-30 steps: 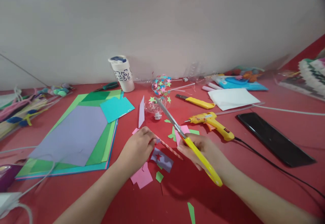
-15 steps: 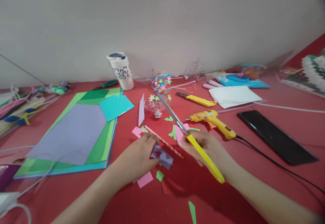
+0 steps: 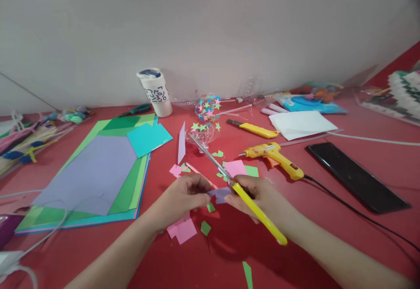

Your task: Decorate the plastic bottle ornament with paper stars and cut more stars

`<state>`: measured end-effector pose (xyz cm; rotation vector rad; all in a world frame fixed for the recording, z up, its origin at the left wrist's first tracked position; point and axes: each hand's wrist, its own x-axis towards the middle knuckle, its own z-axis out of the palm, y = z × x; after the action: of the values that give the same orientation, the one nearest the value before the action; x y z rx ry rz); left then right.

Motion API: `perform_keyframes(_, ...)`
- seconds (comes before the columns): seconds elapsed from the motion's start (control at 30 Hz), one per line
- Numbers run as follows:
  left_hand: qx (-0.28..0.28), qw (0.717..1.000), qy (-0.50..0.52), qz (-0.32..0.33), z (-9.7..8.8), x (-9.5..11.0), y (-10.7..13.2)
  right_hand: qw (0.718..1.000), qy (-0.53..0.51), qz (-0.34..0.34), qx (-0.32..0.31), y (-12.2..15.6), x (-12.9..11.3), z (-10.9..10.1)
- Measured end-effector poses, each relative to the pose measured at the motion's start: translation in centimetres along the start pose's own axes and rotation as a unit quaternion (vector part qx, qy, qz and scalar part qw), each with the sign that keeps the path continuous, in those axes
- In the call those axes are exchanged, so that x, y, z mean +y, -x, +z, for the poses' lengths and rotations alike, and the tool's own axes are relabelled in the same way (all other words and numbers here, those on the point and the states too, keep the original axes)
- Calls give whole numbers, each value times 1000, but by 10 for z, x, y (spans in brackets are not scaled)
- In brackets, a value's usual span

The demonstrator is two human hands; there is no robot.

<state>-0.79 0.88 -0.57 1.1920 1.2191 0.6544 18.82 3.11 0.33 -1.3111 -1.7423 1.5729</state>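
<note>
My left hand [image 3: 182, 199] pinches a small lilac paper scrap [image 3: 219, 194] just above the red table [image 3: 229, 245]. My right hand [image 3: 259, 197] is closed around yellow-handled scissors [image 3: 236, 188], whose blades point up and left toward a clear bauble with coloured stars [image 3: 207, 114]. The scrap sits between both hands, touching the scissors near the pivot. Pink [image 3: 182, 230] and green [image 3: 205, 228] offcuts lie under and around the hands. A striped stick [image 3: 197, 171] lies behind the left hand.
A stack of coloured paper sheets [image 3: 98, 175] lies left. A yellow glue gun [image 3: 274, 155] with black cord, a yellow utility knife [image 3: 254, 128], white paper [image 3: 300, 125] and a black phone [image 3: 356, 177] lie right. A white cup [image 3: 157, 92] stands by the wall.
My left hand lifted the lilac scrap off the table and brought it to the scissors. My right hand swung the blades lower and to the left.
</note>
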Motion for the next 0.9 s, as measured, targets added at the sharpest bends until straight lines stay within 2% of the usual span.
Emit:
perform_keyframes(0.07, 31, 999, -21, 38, 3, 3, 2, 1000, -12, 2, -9, 2, -1, 2)
perform_keyframes(0.17, 98, 980, -102, 141, 6, 9, 7, 999, -43, -1, -31, 5, -2, 1)
perform_keyframes(0.27, 110, 968, -104, 202, 7, 11, 12, 997, -72, -8, -29, 6, -4, -1)
perform_keyframes(0.37, 80, 975, -22, 205, 9, 8, 12, 996, -88, 0, -16, 4, -3, -1)
perform_keyframes(0.47, 69, 977, 25, 198, 12, 3, 11, 992, -120, 19, -35, 3, 2, 3)
perform_keyframes(0.6, 63, 977, 38, 200, 14, 0, 9, 987, -161, 12, -22, 2, 7, 8)
perform_keyframes(0.9, 14, 978, 78, 193, 10, 0, 8, 986, -162, -13, 24, 2, 2, 6)
